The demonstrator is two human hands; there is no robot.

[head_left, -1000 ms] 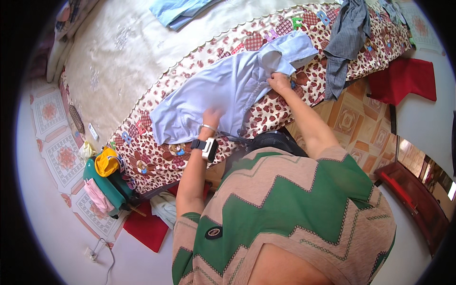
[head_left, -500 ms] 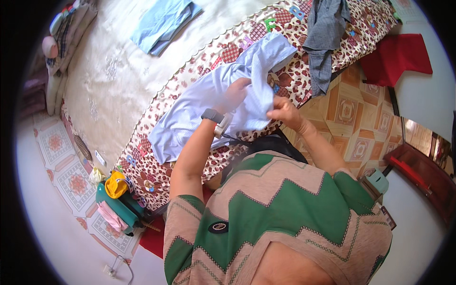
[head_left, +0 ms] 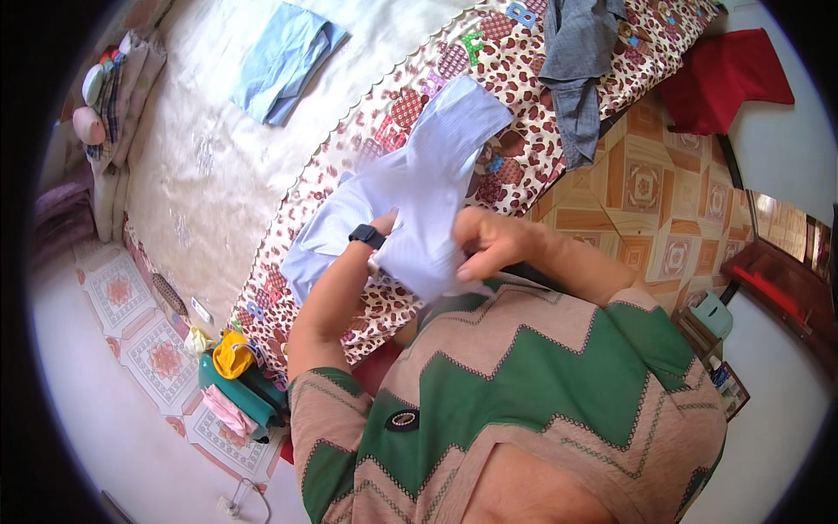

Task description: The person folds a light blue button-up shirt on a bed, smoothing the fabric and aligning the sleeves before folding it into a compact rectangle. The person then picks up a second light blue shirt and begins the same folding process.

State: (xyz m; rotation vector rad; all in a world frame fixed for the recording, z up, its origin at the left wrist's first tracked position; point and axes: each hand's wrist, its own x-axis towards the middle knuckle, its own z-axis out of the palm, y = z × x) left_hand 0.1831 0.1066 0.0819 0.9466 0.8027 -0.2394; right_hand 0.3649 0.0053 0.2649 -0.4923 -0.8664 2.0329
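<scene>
A pale blue, finely striped shirt (head_left: 423, 188) lies partly on the bed's patterned edge, its near part lifted toward my body. My right hand (head_left: 496, 243) is closed, pinching the shirt's near right side between thumb and fingers. At the shirt's left side is my left hand (head_left: 384, 224), below a dark wristwatch (head_left: 367, 235). Cloth covers its fingers, so their grip is hidden. One narrow part of the shirt, which looks like a sleeve, stretches away across the bed's edge.
A folded light blue garment (head_left: 284, 65) lies on the white bedspread (head_left: 209, 175). Grey clothing (head_left: 578, 74) hangs over the bed's edge at far right, near red cloth (head_left: 726, 80). Several clothes, including a yellow one (head_left: 233, 354), are heaped at left. Patterned floor (head_left: 646, 188) shows at right.
My right hand has pulled its part of the shirt nearer my body and left. My left hand has slipped lower and left, its fingers now under cloth. The view has shifted slightly.
</scene>
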